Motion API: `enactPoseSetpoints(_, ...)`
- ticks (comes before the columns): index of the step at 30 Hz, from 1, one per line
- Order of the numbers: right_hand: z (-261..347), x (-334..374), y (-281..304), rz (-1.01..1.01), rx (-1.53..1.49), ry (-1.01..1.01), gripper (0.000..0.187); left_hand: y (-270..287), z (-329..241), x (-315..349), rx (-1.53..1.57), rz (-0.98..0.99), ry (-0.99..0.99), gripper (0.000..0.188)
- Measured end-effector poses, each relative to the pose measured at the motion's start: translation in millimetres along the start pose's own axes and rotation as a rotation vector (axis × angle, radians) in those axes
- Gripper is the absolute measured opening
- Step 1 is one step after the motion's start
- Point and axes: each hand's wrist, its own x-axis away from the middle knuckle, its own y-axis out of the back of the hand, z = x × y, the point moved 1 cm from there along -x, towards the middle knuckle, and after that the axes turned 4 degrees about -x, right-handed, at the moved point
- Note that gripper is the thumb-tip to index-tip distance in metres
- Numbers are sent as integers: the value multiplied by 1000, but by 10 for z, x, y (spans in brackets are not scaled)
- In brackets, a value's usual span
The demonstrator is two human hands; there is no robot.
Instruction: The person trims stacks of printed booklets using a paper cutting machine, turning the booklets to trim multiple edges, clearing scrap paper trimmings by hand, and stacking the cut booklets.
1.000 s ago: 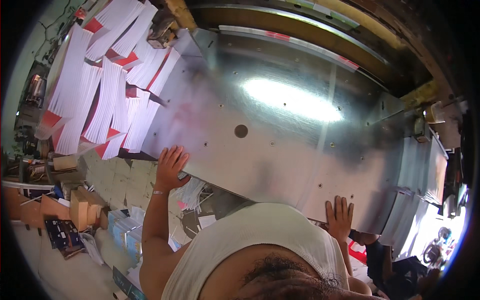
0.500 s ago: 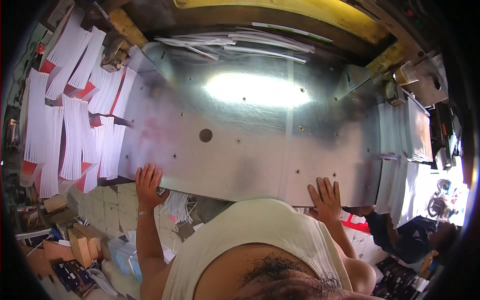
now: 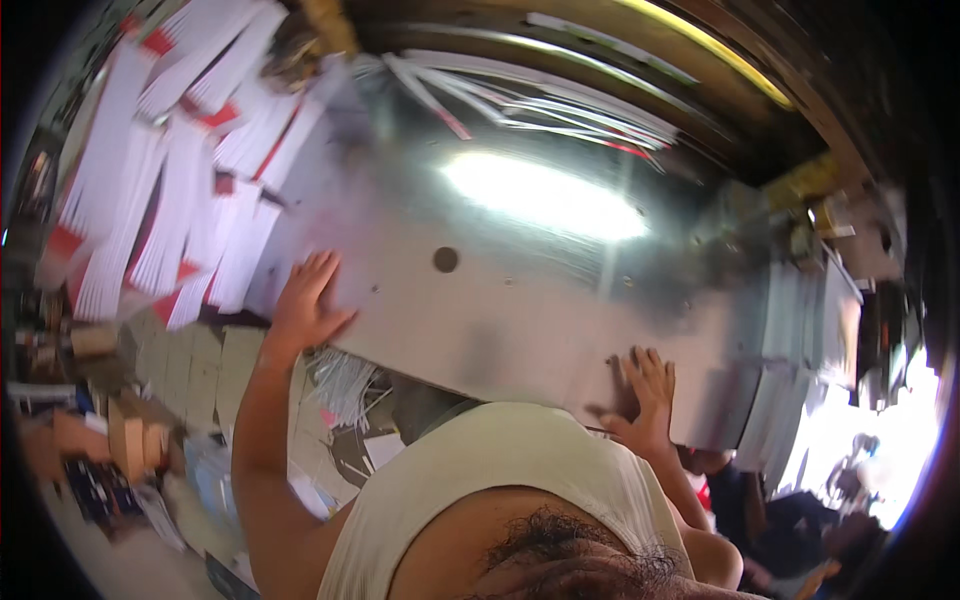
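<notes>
A broad grey metal worktable (image 3: 500, 325), with small holes and one larger round dark hole, spreads in front of me. At its left front corner is my left hand (image 3: 308, 305), open, thumb spread from the fingers, holding nothing. It is near the stacked booklets (image 3: 180, 215), white-paged with red parts, on the left; whether it touches the metal I cannot tell. My right hand (image 3: 648, 398) is at the front edge toward the right, open with its fingers apart and nothing in it. Beyond it, at the right end, stand more stacks of paper (image 3: 775, 385).
Loose paper strips (image 3: 590, 115) lie along the table's back, below a machine with a yellow edge (image 3: 720, 45). More offcuts (image 3: 345, 385) hang or lie below the front edge. Cardboard boxes (image 3: 130, 440) sit at lower left. Another person (image 3: 800, 530) is at lower right.
The whole view has tilted and blurred. My left hand has moved forward with its thumb spread wider. My right hand's thumb now stands out to the left. The paper strips at the back look more spread.
</notes>
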Motion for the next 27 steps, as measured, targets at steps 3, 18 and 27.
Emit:
enactPoseSetpoints(3, 115, -913, -141, -95, -89, 120, 88, -180, 43, -743, -72, -32, 160, 94)
enactPoseSetpoints(18, 824, -5433, -668, -155, 199, 49, 94, -322, -279, -1388, -150, -14, 569, 99)
enactPoseSetpoints(27, 905, -5670, -862, -13, 314, 29, 85, -378, -239, -1426, -184, -80, 555, 96)
